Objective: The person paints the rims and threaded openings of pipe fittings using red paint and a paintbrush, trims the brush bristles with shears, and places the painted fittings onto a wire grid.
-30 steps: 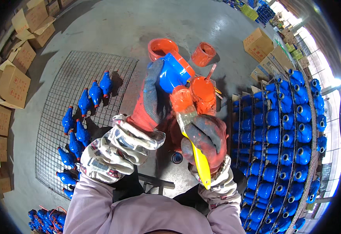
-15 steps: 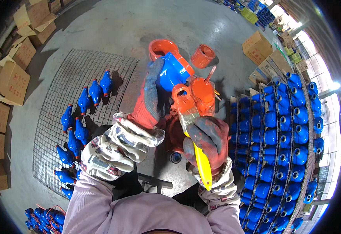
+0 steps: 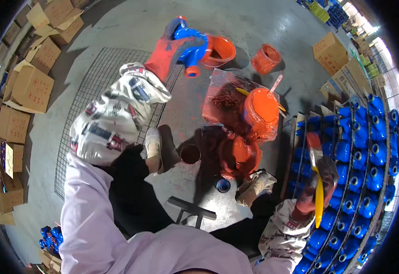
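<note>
In my gloved left hand [image 3: 166, 52] is a blue metal fitting [image 3: 192, 44] with orange-red ends, held up at the far left of the work spot, beside an orange bucket [image 3: 222, 52]. My gloved right hand [image 3: 325, 180] grips a paintbrush by its yellow handle [image 3: 319, 203]; its red-coated bristles [image 3: 314, 140] point away from me, over the near side of a rack of blue fittings [image 3: 345, 176]. Between my hands stands a tub of orange-red paint [image 3: 263, 106] with a stick [image 3: 276, 84] in it. A paint-smeared bucket [image 3: 239, 157] stands closer to me.
Under the tub lies a paint-stained board [image 3: 213, 93]. Another orange can [image 3: 266, 59] stands beyond it. A wire mesh [image 3: 87, 86] lies on the floor at left, partly behind my arm. Cardboard boxes [image 3: 31, 86] line the left; another box [image 3: 330, 51] stands far right.
My left hand has carried the fitting farther away and to the left. My right hand has drawn the paintbrush off the fitting, right to the rack. The view has shifted.
</note>
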`<state>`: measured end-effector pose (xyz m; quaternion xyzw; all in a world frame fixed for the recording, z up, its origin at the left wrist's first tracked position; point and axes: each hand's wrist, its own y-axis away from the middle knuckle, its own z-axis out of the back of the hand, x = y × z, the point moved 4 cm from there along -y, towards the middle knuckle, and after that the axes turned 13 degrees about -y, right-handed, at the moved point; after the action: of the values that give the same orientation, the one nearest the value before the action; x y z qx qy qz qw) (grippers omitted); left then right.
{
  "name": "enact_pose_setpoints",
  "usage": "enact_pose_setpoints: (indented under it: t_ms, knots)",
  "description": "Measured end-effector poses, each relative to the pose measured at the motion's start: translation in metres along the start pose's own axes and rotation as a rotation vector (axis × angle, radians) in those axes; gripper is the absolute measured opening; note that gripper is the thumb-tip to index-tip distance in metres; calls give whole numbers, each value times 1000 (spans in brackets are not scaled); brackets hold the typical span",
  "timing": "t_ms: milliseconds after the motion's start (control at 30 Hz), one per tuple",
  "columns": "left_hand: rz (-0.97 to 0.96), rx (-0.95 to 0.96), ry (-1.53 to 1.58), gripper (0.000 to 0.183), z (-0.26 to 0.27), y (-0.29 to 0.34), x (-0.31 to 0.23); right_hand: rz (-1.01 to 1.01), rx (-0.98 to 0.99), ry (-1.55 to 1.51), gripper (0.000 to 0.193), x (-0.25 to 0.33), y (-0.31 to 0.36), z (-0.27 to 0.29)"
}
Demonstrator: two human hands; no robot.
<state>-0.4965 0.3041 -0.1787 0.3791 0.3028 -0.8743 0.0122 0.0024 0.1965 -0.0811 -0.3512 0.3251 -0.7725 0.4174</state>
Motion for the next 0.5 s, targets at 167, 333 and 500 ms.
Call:
enact_pose_setpoints:
  t_ms: [167, 333, 500]
  knots:
    - [160, 45, -71, 75, -86, -8, 145, -407, 73, 12, 30, -74, 27, -40]
    - [718, 167, 37, 84, -152, 22, 359, -696, 101, 30, 25, -150, 56, -99]
    - [920, 322, -210, 83, -224, 10, 426, -846, 138, 45, 26, -219, 90, -168]
